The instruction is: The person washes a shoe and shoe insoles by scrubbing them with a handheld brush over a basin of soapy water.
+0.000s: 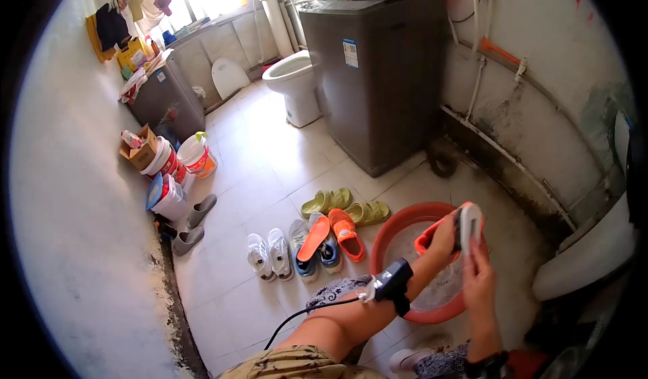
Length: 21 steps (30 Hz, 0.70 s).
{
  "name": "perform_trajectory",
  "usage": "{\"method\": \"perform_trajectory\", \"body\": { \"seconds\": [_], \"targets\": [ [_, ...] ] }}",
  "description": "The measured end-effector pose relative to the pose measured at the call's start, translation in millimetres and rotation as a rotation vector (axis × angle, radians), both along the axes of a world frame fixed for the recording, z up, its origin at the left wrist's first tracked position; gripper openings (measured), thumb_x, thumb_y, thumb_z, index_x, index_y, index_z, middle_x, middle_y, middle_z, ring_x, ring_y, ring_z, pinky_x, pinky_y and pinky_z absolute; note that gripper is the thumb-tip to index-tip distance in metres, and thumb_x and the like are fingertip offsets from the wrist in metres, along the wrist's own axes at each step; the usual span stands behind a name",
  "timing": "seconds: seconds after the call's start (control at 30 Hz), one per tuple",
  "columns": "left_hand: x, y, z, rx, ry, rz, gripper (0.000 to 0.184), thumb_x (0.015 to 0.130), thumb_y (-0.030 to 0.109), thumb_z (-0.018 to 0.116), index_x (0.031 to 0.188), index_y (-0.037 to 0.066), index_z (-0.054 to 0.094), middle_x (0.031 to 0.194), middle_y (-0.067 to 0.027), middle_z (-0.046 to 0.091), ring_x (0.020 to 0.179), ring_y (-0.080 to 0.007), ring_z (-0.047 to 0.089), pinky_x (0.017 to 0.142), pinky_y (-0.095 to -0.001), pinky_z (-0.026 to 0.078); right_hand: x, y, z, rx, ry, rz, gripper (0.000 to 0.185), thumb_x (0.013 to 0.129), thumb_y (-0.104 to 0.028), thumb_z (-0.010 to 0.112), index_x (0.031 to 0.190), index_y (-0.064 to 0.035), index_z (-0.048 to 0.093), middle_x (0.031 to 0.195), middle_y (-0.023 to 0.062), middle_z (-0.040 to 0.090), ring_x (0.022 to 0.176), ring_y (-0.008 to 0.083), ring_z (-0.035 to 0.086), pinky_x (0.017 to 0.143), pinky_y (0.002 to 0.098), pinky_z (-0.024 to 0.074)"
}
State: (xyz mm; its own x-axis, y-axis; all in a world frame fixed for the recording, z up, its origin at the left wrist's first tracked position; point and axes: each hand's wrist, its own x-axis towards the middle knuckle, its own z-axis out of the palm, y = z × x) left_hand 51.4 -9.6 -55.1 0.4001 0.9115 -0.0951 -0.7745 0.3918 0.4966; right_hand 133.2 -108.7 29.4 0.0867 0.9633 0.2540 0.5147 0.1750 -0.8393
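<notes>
Over a reddish round basin [378, 247] of sudsy water, my left hand [442, 240] grips an orange shoe [424, 239], which my hand partly hides. Closed round a white brush [470, 220] with dark bristles, my right hand [478, 271] is just beside it. The bristle side faces my left hand and the shoe. Another orange shoe [346, 234] stands on the floor left of the basin, near an orange insole [313, 238] lying across blue-grey shoes [303, 251].
Green slippers [327, 202] and white sneakers [279, 252] are on the tiled floor. Grey slippers [188, 240] and buckets [196, 156] line the left wall. A dark washing machine [378, 75] and a toilet [293, 85] stand ahead. A white curved fixture [580, 264] is at right.
</notes>
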Motion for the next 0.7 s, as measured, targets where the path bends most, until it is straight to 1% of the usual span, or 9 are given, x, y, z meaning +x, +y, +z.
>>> {"method": "perform_trajectory", "body": {
  "seconds": [0.13, 0.17, 0.27, 0.33, 0.4, 0.47, 0.53, 0.63, 0.7],
  "targets": [
    [-3, -4, 9, 0.06, 0.132, 0.043, 0.031, 0.093, 0.032, 0.041, 0.108, 0.01, 0.057, 0.093, -0.003, 0.06, 0.08, -0.0117, 0.056, 0.068, -0.0255, 0.047, 4, -1, -6, -0.028, 0.113, -0.092, 0.038, 0.089, -0.005, 0.05, 0.127, -0.0018, 0.05, 0.12, 0.0206, 0.055, 0.109, 0.0278, 0.055, 0.091, 0.0338, 0.0412],
    [-10, -17, 54, -0.269, 0.1, 0.039, 0.033, 0.092, 0.037, 0.042, 0.105, 0.011, 0.058, 0.092, -0.0023, 0.061, 0.078, -0.0147, 0.057, 0.067, -0.0278, 0.047, -7, -16, -4, 0.084, -0.037, -0.01, 0.037, 0.091, -0.006, 0.048, 0.127, 0.0011, 0.048, 0.12, 0.0191, 0.056, 0.108, 0.0226, 0.055, 0.09, 0.0302, 0.0414],
    [-22, -19, 82, -0.345, 0.332, 0.008, 0.035, 0.091, 0.037, 0.042, 0.108, 0.011, 0.058, 0.098, -0.0037, 0.061, 0.086, -0.018, 0.058, 0.075, -0.0321, 0.048, -13, -16, 9, 0.123, -0.101, 0.056, 0.037, 0.092, -0.007, 0.047, 0.128, 0.0031, 0.046, 0.119, 0.0173, 0.058, 0.105, 0.0174, 0.056, 0.089, 0.0264, 0.0418],
    [1, 11, -12, -0.024, 0.012, 0.025, 0.033, 0.092, 0.035, 0.041, 0.111, 0.011, 0.056, 0.1, -0.0041, 0.061, 0.088, -0.0175, 0.057, 0.075, -0.032, 0.048, 13, 13, -12, 0.063, -0.101, -0.094, 0.041, 0.086, -0.007, 0.055, 0.126, -0.0016, 0.05, 0.123, 0.0222, 0.052, 0.114, 0.031, 0.052, 0.09, 0.0365, 0.0418],
    [-5, 0, 11, 0.009, 0.142, 0.01, 0.033, 0.093, 0.031, 0.04, 0.113, 0.01, 0.055, 0.098, -0.004, 0.061, 0.087, -0.0176, 0.057, 0.076, -0.0326, 0.048, 13, 13, -9, 0.055, 0.053, -0.127, 0.041, 0.084, -0.008, 0.056, 0.125, -0.0037, 0.052, 0.116, 0.0221, 0.057, 0.108, 0.0341, 0.056, 0.088, 0.037, 0.0431],
    [-15, -9, 36, -0.217, 0.067, 0.072, 0.037, 0.092, 0.036, 0.042, 0.113, 0.009, 0.055, 0.099, -0.0048, 0.06, 0.088, -0.0183, 0.057, 0.077, -0.0328, 0.048, -11, -11, 8, -0.074, 0.089, -0.082, 0.039, 0.085, -0.008, 0.055, 0.124, -0.0039, 0.053, 0.111, 0.0212, 0.059, 0.102, 0.0332, 0.059, 0.086, 0.0368, 0.0443],
    [-28, -12, 80, -0.41, 0.145, -0.025, 0.038, 0.089, 0.042, 0.046, 0.11, 0.012, 0.057, 0.1, -0.0055, 0.059, 0.088, -0.0183, 0.056, 0.074, -0.0312, 0.048, -18, -17, -7, 0.081, -0.147, -0.016, 0.038, 0.086, -0.009, 0.054, 0.124, -0.0035, 0.053, 0.112, 0.0224, 0.059, 0.102, 0.0307, 0.059, 0.084, 0.0365, 0.0455],
    [-25, -14, 58, -0.316, 0.198, 0.11, 0.029, 0.086, 0.042, 0.051, 0.099, 0.017, 0.059, 0.084, -0.0002, 0.058, 0.076, -0.0131, 0.054, 0.064, -0.0277, 0.046, -7, 9, 8, 0.172, -0.011, -0.063, 0.038, 0.087, -0.01, 0.053, 0.125, -0.0031, 0.051, 0.11, 0.0208, 0.06, 0.1, 0.0291, 0.061, 0.083, 0.0352, 0.0467],
    [-17, -25, 55, -0.291, 0.182, 0.139, 0.024, 0.089, 0.036, 0.053, 0.092, 0.012, 0.056, 0.079, 0.0006, 0.057, 0.067, -0.0093, 0.054, 0.06, -0.0209, 0.046, 5, 22, -10, -0.066, 0.132, -0.201, 0.037, 0.088, -0.011, 0.053, 0.124, -0.0025, 0.051, 0.11, 0.02, 0.061, 0.098, 0.0267, 0.062, 0.082, 0.0337, 0.0469]
  ]
}}
